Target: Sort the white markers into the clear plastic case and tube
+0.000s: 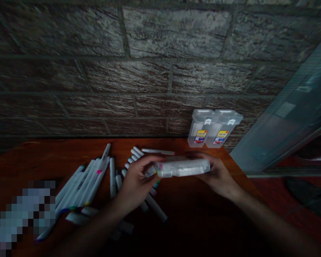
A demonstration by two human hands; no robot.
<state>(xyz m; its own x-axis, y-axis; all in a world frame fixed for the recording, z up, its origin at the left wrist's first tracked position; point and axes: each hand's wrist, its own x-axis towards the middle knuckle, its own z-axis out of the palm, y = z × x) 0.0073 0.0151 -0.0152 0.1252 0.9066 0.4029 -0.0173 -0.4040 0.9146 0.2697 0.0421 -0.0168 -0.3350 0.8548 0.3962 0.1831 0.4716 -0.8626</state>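
Between my two hands is a clear plastic case (184, 167), held level above the table with white shapes showing through its wall. My left hand (139, 178) is closed round the case's left end, thumb below and fingers above. At the opposite end my right hand (216, 175) grips it, its fingers partly hidden behind the case. White markers (156, 207) with coloured ends lie loose on the table beneath and beside my left hand. A larger heap of markers (88, 182) sits further left.
Two clear plastic boxes (214, 130) with yellow and blue labels stand upright at the table's back right corner. A brick wall (149, 75) rises behind the brown wooden table (176, 214). To the right is a metal door frame (280, 110). A pixelated patch covers the lower left.
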